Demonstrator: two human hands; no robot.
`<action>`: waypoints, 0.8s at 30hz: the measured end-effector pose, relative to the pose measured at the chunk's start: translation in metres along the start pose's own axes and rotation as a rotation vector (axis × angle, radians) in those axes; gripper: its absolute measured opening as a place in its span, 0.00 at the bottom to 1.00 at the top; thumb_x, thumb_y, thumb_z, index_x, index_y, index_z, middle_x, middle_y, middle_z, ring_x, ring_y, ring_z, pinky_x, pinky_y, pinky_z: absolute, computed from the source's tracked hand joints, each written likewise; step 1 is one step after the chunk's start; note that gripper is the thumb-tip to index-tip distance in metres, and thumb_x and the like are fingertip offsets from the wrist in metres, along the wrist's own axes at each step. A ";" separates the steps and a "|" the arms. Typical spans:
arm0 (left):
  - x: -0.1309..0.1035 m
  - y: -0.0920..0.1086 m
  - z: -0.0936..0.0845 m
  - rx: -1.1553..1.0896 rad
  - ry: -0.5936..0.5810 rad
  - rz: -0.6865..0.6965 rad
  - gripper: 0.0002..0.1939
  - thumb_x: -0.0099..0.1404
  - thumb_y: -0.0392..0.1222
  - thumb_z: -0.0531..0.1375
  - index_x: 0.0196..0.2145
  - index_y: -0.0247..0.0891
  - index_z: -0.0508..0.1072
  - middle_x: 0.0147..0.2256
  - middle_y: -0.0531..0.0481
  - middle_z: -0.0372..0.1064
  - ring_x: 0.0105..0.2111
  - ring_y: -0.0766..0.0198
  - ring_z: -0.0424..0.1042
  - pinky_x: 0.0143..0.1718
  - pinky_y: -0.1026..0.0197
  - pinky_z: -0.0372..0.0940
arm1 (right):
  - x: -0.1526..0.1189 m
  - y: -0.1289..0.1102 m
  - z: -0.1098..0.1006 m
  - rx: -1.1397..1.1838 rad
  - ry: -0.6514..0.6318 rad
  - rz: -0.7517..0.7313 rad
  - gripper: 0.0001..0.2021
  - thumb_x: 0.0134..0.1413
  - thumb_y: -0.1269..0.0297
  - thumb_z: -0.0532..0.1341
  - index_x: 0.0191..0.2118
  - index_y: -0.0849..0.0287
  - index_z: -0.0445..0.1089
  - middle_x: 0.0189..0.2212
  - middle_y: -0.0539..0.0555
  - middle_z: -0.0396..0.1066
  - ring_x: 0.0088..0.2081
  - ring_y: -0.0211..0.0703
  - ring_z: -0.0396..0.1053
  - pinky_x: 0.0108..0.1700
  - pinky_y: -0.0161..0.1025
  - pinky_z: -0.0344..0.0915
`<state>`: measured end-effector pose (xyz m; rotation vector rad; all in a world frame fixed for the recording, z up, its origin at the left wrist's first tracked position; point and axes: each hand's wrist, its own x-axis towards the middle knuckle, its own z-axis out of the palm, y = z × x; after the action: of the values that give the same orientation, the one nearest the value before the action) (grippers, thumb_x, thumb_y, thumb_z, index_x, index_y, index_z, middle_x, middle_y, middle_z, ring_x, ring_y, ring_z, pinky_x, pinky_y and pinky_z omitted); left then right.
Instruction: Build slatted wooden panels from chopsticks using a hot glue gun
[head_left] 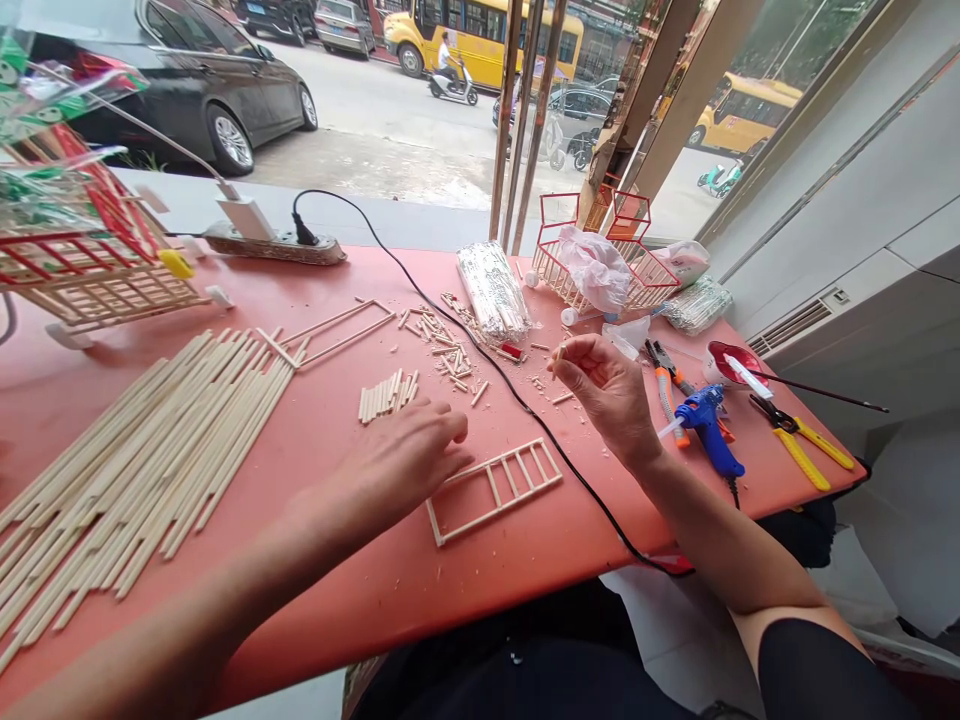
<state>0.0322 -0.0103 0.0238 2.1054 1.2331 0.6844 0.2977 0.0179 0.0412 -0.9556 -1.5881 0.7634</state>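
Note:
My right hand (606,390) is raised above the table, thumb and forefinger pinching a short wooden stick (557,364). My left hand (409,450) hovers palm down with nothing visible in it, fingers loosely bent and apart. Beneath and beside its fingertips lies a small ladder-like wooden frame (491,512) with several crosspieces toward its right end. Just behind the left hand is a row of short cut sticks (388,395), partly hidden by the hand. A second open wooden frame (349,345) rests farther back, beside many long wooden sticks (172,440).
A black cable (525,395) crosses the table from a power strip (277,246). To the right are a blue glue gun (709,430), orange-handled pliers (666,385) and yellow-handled cutters (802,450). Stick offcuts (446,355), a wrapped stick bundle (493,288) and model carts (551,265) stand behind.

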 end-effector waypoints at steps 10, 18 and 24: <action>-0.006 0.017 0.006 0.485 -0.255 0.024 0.13 0.75 0.43 0.56 0.31 0.43 0.67 0.34 0.47 0.71 0.37 0.52 0.69 0.37 0.54 0.56 | -0.002 -0.009 0.002 -0.006 0.003 0.082 0.14 0.60 0.51 0.73 0.38 0.56 0.76 0.36 0.52 0.78 0.37 0.40 0.72 0.41 0.40 0.69; -0.007 0.029 0.011 0.582 -0.324 0.046 0.10 0.72 0.38 0.58 0.31 0.42 0.71 0.35 0.44 0.74 0.40 0.50 0.71 0.38 0.53 0.57 | -0.001 -0.007 0.003 0.021 -0.004 0.113 0.15 0.57 0.49 0.74 0.37 0.56 0.77 0.35 0.50 0.77 0.33 0.38 0.71 0.38 0.39 0.67; -0.005 0.026 0.009 0.588 -0.231 0.048 0.11 0.70 0.35 0.56 0.29 0.42 0.70 0.27 0.47 0.72 0.35 0.51 0.72 0.37 0.53 0.57 | 0.002 -0.009 0.001 0.130 0.013 0.188 0.18 0.53 0.47 0.76 0.37 0.55 0.77 0.35 0.52 0.78 0.37 0.40 0.74 0.43 0.40 0.73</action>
<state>0.0515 -0.0266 0.0356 2.5990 1.3667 0.0819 0.2944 0.0152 0.0499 -1.0216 -1.4315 0.9770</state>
